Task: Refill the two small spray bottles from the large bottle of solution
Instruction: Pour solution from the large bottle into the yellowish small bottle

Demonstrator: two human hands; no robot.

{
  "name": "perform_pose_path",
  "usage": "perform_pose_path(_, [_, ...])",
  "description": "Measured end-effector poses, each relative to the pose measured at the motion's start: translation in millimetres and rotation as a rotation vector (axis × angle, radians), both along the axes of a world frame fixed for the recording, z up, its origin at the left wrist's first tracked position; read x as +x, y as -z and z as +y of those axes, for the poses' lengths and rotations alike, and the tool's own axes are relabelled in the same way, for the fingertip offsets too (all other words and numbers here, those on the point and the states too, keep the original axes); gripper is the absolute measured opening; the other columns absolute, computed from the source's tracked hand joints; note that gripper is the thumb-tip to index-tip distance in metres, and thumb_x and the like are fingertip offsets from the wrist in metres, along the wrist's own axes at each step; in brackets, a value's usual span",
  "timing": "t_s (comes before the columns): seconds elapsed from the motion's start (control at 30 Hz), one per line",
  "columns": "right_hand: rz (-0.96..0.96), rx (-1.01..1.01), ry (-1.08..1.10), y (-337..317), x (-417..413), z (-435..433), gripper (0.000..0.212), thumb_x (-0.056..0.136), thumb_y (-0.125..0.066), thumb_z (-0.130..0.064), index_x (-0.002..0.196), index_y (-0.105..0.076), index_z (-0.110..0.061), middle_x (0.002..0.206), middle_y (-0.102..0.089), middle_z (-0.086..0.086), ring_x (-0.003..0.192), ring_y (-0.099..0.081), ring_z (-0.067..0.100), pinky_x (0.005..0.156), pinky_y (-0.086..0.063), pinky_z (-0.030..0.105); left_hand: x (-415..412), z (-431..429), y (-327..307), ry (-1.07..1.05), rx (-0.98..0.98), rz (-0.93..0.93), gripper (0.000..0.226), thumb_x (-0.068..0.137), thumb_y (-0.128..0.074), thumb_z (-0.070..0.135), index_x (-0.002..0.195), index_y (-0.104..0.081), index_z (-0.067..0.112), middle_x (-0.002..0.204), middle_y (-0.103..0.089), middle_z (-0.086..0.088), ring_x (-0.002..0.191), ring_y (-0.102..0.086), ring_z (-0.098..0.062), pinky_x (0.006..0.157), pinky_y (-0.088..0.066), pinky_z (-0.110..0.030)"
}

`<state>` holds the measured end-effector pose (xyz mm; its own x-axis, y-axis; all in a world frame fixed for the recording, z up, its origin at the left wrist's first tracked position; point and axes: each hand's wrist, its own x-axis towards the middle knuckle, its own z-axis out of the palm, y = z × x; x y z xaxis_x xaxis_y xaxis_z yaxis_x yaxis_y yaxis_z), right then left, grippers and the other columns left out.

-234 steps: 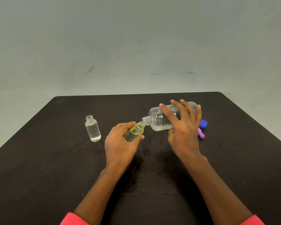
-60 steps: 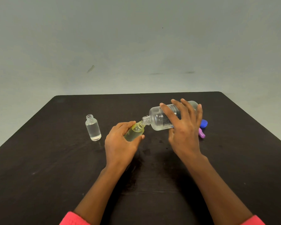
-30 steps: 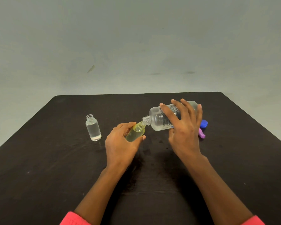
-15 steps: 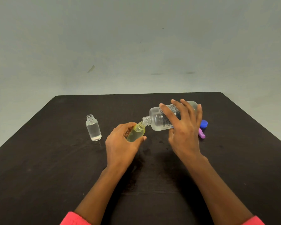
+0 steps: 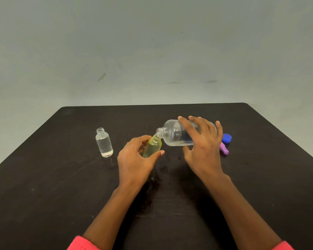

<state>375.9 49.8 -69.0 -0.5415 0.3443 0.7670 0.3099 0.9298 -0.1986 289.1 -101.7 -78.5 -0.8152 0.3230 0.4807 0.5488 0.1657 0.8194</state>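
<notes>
- My left hand (image 5: 134, 163) gripped the yellow spray bottle (image 5: 152, 146), tilted above the table (image 5: 43, 186).
- My right hand (image 5: 202, 150) clasped the large bottle (image 5: 173, 134) nearly level, mouth at the yellow neck.
- Second fill under way, I judged; next, level off before overflow.
- The clear spray bottle (image 5: 104, 144) stood uncapped, leftward.
- Label print was unreadable.

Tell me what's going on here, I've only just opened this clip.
A person is refilling small bottles at a dark table. The right hand tips the large clear bottle on its side, its open neck meeting the mouth of a small yellowish bottle that the left hand holds tilted. A second small clear bottle stands uncapped to the left, partly filled. A blue cap and a purple piece lie behind the right hand.
</notes>
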Motion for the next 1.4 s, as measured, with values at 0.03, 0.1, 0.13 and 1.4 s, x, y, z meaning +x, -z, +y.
perform_pose_path(0.03, [-0.004,-0.028,-0.013,0.5,-0.2,-0.2,0.085,0.056,-0.078,0.0,0.133,-0.052,-0.026,0.125,-0.056,0.006,0.121,-0.049,0.027,0.112,-0.017,0.057,0.3,-0.2,-0.5,0.005,0.007,0.0,0.046,0.06,-0.088,0.028,0.101,-0.067,0.029,0.094,-0.068,0.015,0.091,-0.064,-0.004,0.084,-0.054,-0.028])
perform_pose_path(0.1, [-0.009,-0.081,-0.026,1.6,-1.1,-1.6,0.082,0.058,-0.08,-0.006,0.132,-0.053,-0.026,0.121,-0.059,0.002,0.116,-0.053,0.023,0.112,-0.016,0.055,1.3,-0.5,-2.0,0.01,0.019,0.006,0.046,0.061,-0.088,0.028,0.101,-0.067,0.028,0.094,-0.068,0.014,0.091,-0.064,-0.003,0.084,-0.053,-0.024])
perform_pose_path(0.13, [-0.013,-0.106,-0.028,2.5,-1.6,-2.9,0.08,0.059,-0.081,-0.01,0.132,-0.053,-0.027,0.12,-0.06,0.0,0.115,-0.054,0.021,0.113,-0.016,0.054,1.7,-0.6,-2.8,0.011,0.03,0.002,0.046,0.061,-0.088,0.027,0.101,-0.067,0.028,0.094,-0.068,0.014,0.091,-0.064,-0.003,0.083,-0.053,-0.023])
perform_pose_path(1.4, [0.042,-0.788,-0.085,3.3,-3.5,-2.0,0.083,0.068,-0.082,-0.039,0.136,-0.039,-0.021,0.125,-0.056,-0.004,0.117,-0.052,0.02,0.099,-0.044,0.043,-35.6,-12.7,7.1,-0.275,0.105,-0.288,0.041,0.069,-0.083,0.022,0.107,-0.068,0.021,0.094,-0.07,0.005,0.091,-0.066,-0.01,0.088,-0.053,-0.03])
